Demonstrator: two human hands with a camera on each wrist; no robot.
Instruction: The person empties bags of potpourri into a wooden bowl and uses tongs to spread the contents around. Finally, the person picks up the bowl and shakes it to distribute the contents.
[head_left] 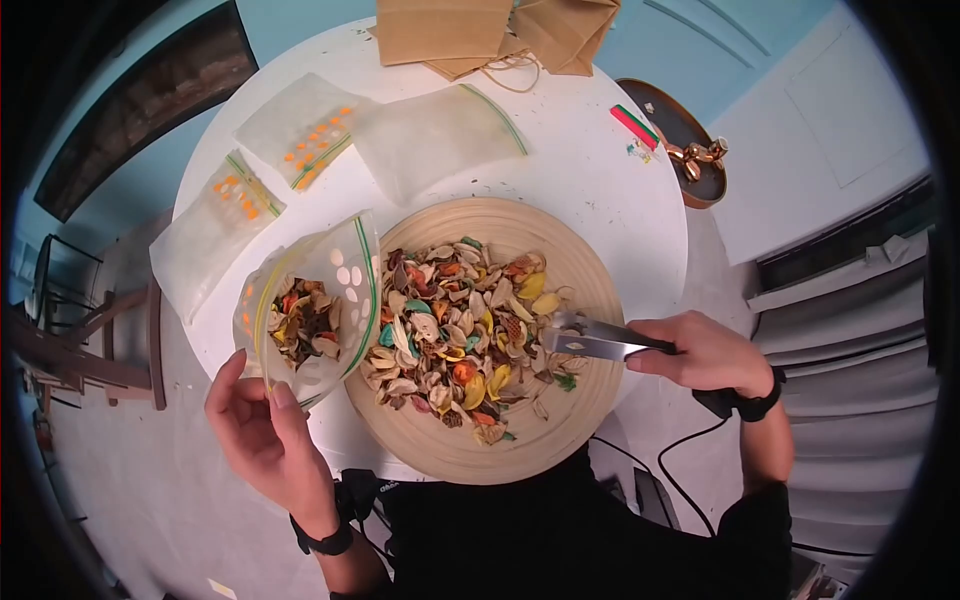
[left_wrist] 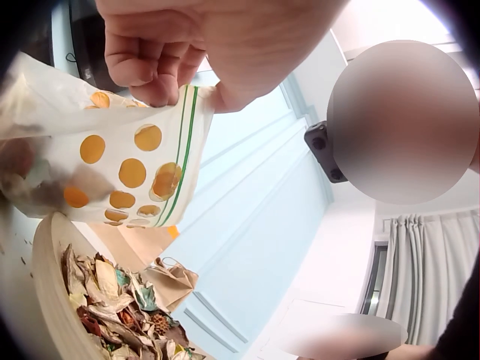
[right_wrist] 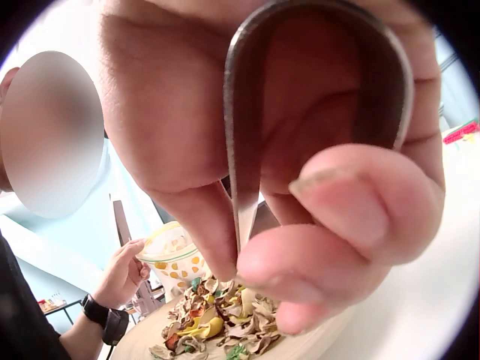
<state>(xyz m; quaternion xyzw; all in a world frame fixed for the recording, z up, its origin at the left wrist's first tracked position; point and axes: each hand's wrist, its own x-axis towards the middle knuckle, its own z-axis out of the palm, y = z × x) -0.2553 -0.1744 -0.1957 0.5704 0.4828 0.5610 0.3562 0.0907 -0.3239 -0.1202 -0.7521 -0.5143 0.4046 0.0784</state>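
Observation:
My left hand pinches the near rim of a zip bag, dotted with orange and white spots and partly filled with dried petals. The bag's mouth gapes beside a round wooden tray. On that tray lies a broad heap of potpourri in beige, yellow, orange and green. In my right hand are metal tongs, gripped near their bent end; their tips reach the heap's right edge. The right wrist view shows the tongs' curved bend against my palm and fingers.
Farther back on the white table lie flat zip bags and brown paper bags. A red and green strip sits at the right edge. A dark round stand with a shiny balloon-dog figure stands beyond it.

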